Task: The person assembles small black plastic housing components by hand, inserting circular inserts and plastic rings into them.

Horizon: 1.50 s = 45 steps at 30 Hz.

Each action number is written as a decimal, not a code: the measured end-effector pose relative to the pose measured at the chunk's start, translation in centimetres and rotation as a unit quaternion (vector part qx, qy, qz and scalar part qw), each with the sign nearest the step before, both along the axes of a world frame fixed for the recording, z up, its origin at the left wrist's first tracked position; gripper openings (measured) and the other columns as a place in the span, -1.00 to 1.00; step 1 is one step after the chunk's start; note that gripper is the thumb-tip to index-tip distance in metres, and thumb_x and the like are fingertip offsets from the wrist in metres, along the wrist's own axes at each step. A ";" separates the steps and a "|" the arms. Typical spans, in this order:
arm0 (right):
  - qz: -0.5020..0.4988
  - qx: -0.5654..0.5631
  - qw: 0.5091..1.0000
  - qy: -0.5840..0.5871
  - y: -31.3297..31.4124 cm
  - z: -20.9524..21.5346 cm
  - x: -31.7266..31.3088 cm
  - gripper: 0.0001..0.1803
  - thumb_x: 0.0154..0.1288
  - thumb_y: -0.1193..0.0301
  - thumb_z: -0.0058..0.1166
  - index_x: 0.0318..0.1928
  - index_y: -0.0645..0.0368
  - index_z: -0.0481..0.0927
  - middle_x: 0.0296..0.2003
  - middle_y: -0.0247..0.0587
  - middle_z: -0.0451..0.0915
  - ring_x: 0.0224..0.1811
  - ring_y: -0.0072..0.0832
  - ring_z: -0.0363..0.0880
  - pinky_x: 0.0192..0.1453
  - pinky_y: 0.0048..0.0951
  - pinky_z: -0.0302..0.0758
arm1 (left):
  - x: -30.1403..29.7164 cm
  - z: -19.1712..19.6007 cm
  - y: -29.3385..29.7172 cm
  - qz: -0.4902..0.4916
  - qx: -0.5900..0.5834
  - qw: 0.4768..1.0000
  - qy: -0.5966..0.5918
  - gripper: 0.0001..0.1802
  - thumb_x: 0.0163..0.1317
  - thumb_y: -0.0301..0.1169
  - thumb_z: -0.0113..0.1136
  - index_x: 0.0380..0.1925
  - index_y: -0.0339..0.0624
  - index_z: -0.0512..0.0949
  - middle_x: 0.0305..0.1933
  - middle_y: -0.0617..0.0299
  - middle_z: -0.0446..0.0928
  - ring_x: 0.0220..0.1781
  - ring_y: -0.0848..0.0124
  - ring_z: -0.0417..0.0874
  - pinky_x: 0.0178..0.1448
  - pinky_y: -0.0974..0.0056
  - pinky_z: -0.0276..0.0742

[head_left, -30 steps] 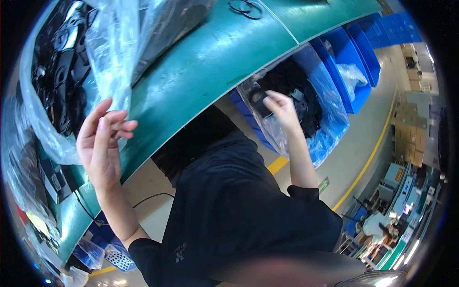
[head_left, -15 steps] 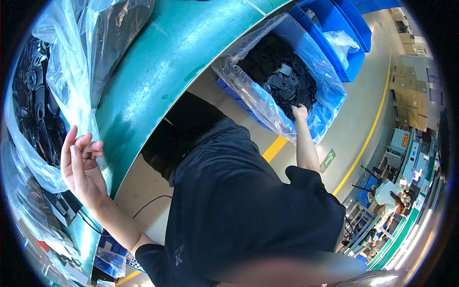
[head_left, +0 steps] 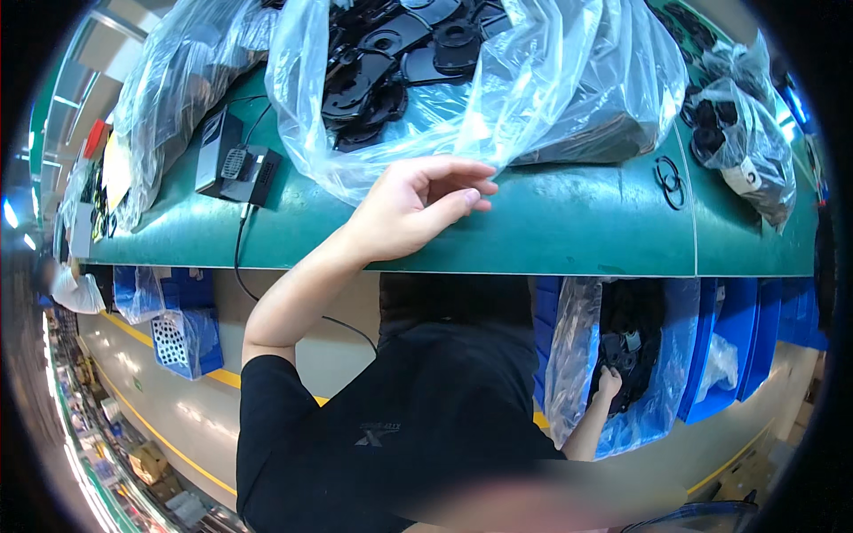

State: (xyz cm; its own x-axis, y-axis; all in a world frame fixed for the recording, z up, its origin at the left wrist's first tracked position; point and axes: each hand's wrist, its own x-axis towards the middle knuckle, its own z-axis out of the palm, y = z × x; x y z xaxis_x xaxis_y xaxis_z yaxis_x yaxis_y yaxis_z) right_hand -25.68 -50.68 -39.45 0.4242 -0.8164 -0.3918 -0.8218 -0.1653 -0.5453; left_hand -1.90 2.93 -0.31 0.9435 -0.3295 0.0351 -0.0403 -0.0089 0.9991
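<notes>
My left hand (head_left: 419, 209) hovers over the green table with its fingers loosely bent and thumb apart, holding nothing. Its fingertips are by the rim of a clear plastic bag (head_left: 533, 115), and I cannot tell whether they touch it. Inside that bag lie several black plastic parts (head_left: 391, 40), some disc-shaped. Down to the right, my right hand (head_left: 609, 382) reaches into a bin lined with clear film (head_left: 573, 333). Its fingers are closed at the edge of a black plastic part (head_left: 616, 351) on the pile; the fingertips are small and partly hidden.
On the green table (head_left: 569, 235) stand a black box-shaped device (head_left: 235, 164) with a cable, a black cord loop (head_left: 669, 182) and a second bag of parts (head_left: 746, 151). Blue bins (head_left: 729, 391) adjoin the lined bin. Another blue bin (head_left: 209, 342) sits below left.
The view has swung round, so the table now runs across the top. My left hand stays near the bag rim, its fingers more bent. My right hand is still in the lined bin.
</notes>
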 end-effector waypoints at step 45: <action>0.474 0.161 0.757 -0.421 23.2 34.5 13.1 -0.71 0.00 0.58 0.13 -0.18 0.36 0.57 -0.26 -0.06 0.60 -0.24 -0.40 0.58 -0.08 -0.47 0.47 | 2.6 2.2 2.6 0.038 0.079 0.940 -0.328 -0.80 -0.11 -0.74 0.14 -0.41 -0.35 0.58 -0.34 0.08 0.56 -0.22 0.30 0.61 -0.11 0.32 0.49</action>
State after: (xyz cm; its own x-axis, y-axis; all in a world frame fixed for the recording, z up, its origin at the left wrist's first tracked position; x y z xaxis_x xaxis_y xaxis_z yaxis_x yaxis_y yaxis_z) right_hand -12.57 -27.45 -4.93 0.9692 0.0903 0.2292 0.2435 -0.2104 -0.9468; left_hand 0.70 5.58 1.94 0.7566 -0.3123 0.5745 -0.6414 -0.1835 0.7449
